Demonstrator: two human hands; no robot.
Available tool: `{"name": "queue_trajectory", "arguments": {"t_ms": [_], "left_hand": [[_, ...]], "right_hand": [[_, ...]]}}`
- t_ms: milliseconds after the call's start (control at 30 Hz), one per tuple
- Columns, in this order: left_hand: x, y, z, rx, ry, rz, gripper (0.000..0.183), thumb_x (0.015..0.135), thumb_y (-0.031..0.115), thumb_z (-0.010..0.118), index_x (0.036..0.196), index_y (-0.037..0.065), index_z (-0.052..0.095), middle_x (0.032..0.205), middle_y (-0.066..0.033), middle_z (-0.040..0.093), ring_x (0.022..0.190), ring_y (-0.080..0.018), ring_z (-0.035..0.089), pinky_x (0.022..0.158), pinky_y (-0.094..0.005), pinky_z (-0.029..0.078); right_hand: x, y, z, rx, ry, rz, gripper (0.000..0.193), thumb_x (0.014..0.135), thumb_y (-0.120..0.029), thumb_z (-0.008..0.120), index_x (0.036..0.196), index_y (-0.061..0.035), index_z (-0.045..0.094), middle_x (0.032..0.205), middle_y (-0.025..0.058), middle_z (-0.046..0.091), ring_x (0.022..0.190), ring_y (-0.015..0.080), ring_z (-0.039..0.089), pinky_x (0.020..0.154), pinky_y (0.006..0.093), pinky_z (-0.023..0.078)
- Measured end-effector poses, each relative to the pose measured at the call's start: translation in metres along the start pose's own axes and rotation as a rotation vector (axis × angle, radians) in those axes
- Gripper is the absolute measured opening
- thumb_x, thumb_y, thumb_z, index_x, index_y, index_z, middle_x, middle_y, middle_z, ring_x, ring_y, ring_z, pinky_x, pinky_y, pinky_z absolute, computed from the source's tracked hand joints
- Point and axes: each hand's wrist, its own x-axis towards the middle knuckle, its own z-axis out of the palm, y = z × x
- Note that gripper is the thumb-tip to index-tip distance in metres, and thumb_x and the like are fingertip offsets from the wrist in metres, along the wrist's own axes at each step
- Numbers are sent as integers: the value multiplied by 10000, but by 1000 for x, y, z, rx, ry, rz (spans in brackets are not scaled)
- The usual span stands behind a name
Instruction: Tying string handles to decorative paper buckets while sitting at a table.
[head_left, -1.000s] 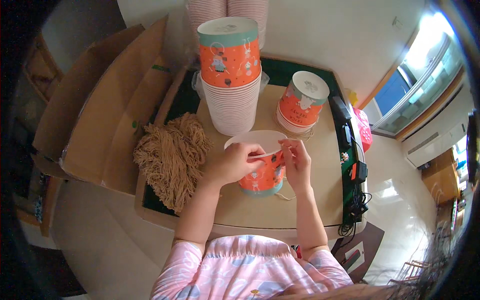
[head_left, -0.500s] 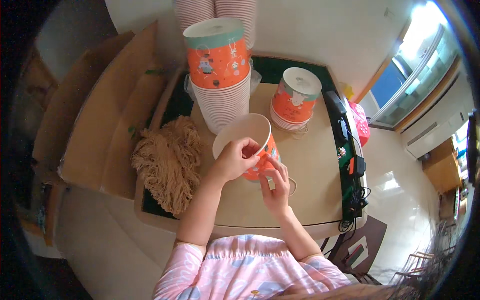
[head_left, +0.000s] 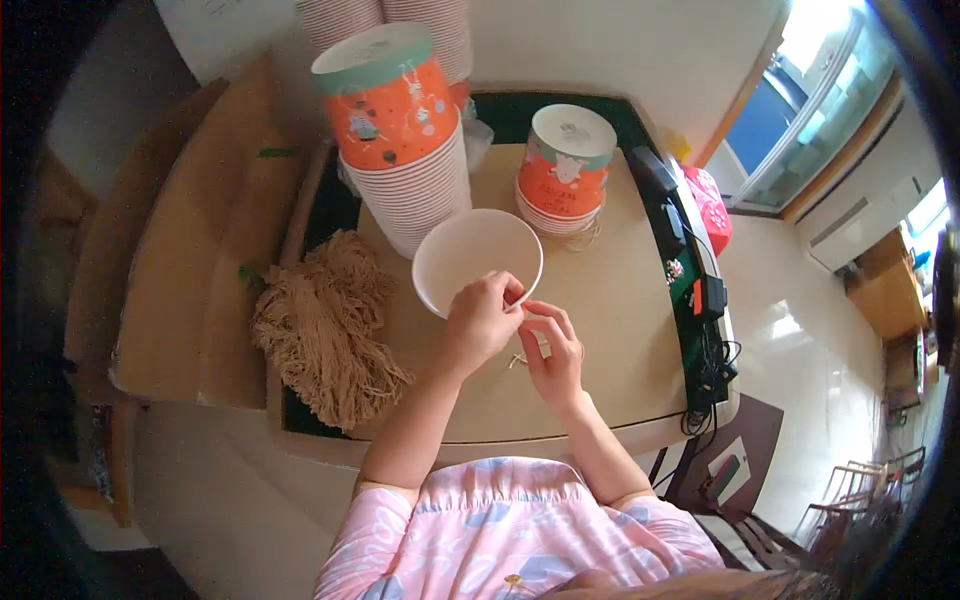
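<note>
A paper bucket point(head_left: 470, 250) stands upright before me, its white inside and round rim turned toward me. My left hand point(head_left: 482, 318) is closed on its near rim, with fingertips inside the wall. Just outside the same rim, my right hand point(head_left: 556, 358) is closed in a pinch. What lies between its fingertips is too small to make out. A bit of pale cord point(head_left: 517, 361) shows beside the right fingers; the rest is hidden by that hand.
A tall stack of white-rimmed paper buckets point(head_left: 405, 190) rises behind, with an orange and green bucket upside down on top. A shorter inverted stack point(head_left: 566, 170) stands right of it. Tan cord bundle point(head_left: 325, 330) lies left, near cardboard point(head_left: 195, 270). Black adapters point(head_left: 710, 297) line the table's right edge.
The bucket has tipped so its opening faces me more, hiding its orange outside. Both hands stay at the near rim. The whole view has shifted slightly.
</note>
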Motion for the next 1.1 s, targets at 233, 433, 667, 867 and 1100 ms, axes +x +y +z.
{"name": "queue_trajectory", "arguments": {"t_ms": [233,433,667,867,1100], "left_hand": [[-4,-3,6,105,-37,-21,183,770,42,640,951,18,625,845,-133,678,773,-289,667,694,-382,519],[-8,2,-1,99,-83,-55,237,780,30,626,1017,43,628,853,-132,679,792,-291,669,705,-381,519],[-31,11,-5,247,148,300,312,756,-6,710,1060,29,651,948,-80,641,800,-157,619,727,-286,503],[-85,7,-11,-97,-162,213,268,731,16,749,991,63,705,906,-39,612,743,-146,599,664,-269,497],[-112,-18,15,-208,-8,257,120,763,13,732,858,26,660,772,-67,593,684,-168,593,586,-285,470]], "right_hand": [[7,17,0,308,14,270,81,862,32,596,939,6,587,1001,107,594,936,208,623,792,310,540],[10,16,0,323,-90,301,70,883,6,593,948,14,568,989,80,588,924,154,618,797,287,545],[12,3,-22,789,-346,640,112,954,-143,551,950,-31,559,764,-6,560,709,79,546,608,204,448],[-25,-13,-47,1037,-645,838,143,943,-201,590,928,-59,578,732,-60,506,602,25,406,511,189,308],[-49,-23,-51,963,-585,880,116,948,-170,582,951,-55,563,745,-81,468,634,-3,391,525,176,300]]}}
